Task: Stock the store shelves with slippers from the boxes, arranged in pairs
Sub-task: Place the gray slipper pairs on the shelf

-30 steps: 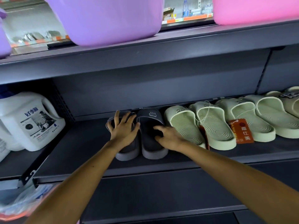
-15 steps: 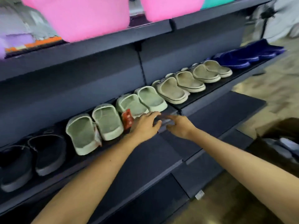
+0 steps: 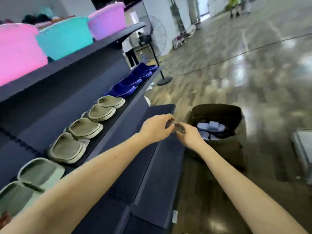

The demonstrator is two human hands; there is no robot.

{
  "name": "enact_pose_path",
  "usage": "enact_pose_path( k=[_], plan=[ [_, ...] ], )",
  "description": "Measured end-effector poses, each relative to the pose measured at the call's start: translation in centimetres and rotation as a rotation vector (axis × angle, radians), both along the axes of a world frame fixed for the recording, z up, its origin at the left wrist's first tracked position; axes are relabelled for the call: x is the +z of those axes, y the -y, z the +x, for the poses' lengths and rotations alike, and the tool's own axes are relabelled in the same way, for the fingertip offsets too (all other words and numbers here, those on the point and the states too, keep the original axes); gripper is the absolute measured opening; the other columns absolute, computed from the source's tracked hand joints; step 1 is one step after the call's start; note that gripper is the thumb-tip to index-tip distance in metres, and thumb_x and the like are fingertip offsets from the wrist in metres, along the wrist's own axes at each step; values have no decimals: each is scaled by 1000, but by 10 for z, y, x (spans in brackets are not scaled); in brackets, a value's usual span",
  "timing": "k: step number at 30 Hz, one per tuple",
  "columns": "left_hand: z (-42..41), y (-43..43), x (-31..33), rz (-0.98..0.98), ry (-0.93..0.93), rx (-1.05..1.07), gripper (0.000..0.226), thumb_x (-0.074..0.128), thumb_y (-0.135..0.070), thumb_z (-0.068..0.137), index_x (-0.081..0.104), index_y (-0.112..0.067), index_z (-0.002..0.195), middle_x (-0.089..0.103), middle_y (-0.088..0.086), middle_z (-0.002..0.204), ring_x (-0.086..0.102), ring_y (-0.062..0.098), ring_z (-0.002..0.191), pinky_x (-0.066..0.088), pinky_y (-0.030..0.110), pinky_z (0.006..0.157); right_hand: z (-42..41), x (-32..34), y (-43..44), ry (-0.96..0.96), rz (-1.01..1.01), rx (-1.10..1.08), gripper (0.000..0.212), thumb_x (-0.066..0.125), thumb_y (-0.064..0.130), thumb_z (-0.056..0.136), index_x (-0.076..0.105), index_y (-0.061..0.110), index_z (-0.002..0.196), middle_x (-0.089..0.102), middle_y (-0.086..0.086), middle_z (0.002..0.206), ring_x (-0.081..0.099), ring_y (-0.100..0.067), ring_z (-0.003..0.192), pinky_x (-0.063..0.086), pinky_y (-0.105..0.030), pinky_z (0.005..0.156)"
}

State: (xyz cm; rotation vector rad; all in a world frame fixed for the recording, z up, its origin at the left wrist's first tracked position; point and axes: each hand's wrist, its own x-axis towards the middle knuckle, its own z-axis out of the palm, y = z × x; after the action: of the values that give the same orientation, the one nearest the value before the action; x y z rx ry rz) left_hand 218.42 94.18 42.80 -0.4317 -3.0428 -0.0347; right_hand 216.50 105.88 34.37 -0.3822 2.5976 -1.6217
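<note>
Two hands (image 3: pixel 156 128) (image 3: pixel 189 137) now near box (image 3: pixel 224 149), three tubs (image 3: pixel 16 53) (image 3: pixel 65 38) (image 3: pixel 108 21)

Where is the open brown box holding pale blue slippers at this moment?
In the head view, the open brown box stands on the floor right of centre, past the right hand, beside the end of the dark lower shelf.

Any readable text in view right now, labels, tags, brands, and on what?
None can be read.
Too blurred: white label on the lower shelf edge.
Blurred and cut off by the frame: red tag beside the nearest green slipper.
</note>
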Motion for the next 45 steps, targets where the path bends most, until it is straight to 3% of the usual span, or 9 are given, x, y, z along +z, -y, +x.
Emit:
enact_pose_path(
  k=[4, 7, 11, 15, 20, 23, 29, 36, 45],
  plan=[
    [-63, -55, -14, 76, -29, -155, 27, 47, -36, 93, 56, -18, 112, 65, -1, 107, 60, 22, 99, 45, 30, 71, -40, 3, -72, 14, 105, -203, 36, 50, 18, 93, 54, 17, 129, 58, -10, 130, 54, -28, 118, 41, -31, 92],
    [-107, -76, -24, 146, -16, -221, 29, 48, -32, 94, 55, -20, 119, 63, 0, 112, 58, 21, 104, 39, 27, 72, -84, 3, -102, 8, 252, -261, 34, 49, 20, 93, 57, 17, 126, 57, -6, 132, 50, -25, 123, 39, -30, 100],
    [-184, -57, -26, 329, -14, -212, 31, 47, -32, 94, 53, -21, 122, 63, 0, 115, 58, 20, 104, 43, 28, 76, -166, 8, -92, 82, 405, -178, 32, 47, 19, 92, 58, 16, 122, 60, -8, 126, 57, -26, 111, 44, -31, 92],
    [-254, -23, -35, 564, 13, -145, 30, 49, -23, 94, 57, -13, 121, 63, 5, 116, 58, 21, 106, 34, 18, 71, -234, 13, -57, 139, 525, -100, 34, 48, 17, 92, 57, 11, 124, 59, -12, 127, 52, -28, 117, 41, -31, 95],
    [-332, 11, -94, 653, 155, 24, 26, 50, -27, 92, 58, -21, 116, 64, 8, 110, 58, 29, 102, 48, 36, 84, -304, -11, -34, 229, 588, -42, 35, 46, 14, 92, 57, 9, 125, 57, -11, 131, 52, -25, 119, 40, -28, 96],
    [-364, 14, -131, 649, 238, 66, 25, 51, -25, 92, 59, -20, 114, 64, 10, 112, 58, 30, 100, 50, 41, 85, -341, -41, -44, 314, 654, -5, 32, 46, 15, 94, 59, 2, 121, 59, -17, 125, 53, -31, 116, 43, -38, 96],
    [-429, -11, -205, 657, 347, 186, 26, 51, -20, 93, 59, -14, 116, 60, 9, 118, 56, 29, 106, 46, 34, 83, -433, -112, -87, 455, 761, 112, 35, 47, 17, 95, 55, 8, 128, 53, -9, 135, 48, -25, 124, 37, -26, 98],
    [-517, -62, -327, 761, 495, 402, 24, 52, -19, 90, 61, -15, 112, 64, 14, 111, 58, 34, 102, 49, 43, 86, -549, -220, -136, 549, 988, 367, 31, 43, 13, 94, 60, 1, 117, 57, -14, 127, 51, -30, 119, 39, -36, 101],
    [-558, -88, -490, 813, 613, 593, 21, 52, -15, 90, 64, -10, 106, 66, 9, 111, 59, 30, 105, 46, 33, 85, -607, -395, -177, 687, 1080, 500, 33, 40, 14, 94, 60, 12, 121, 59, -10, 126, 51, -30, 119, 35, -33, 101]
  ],
)
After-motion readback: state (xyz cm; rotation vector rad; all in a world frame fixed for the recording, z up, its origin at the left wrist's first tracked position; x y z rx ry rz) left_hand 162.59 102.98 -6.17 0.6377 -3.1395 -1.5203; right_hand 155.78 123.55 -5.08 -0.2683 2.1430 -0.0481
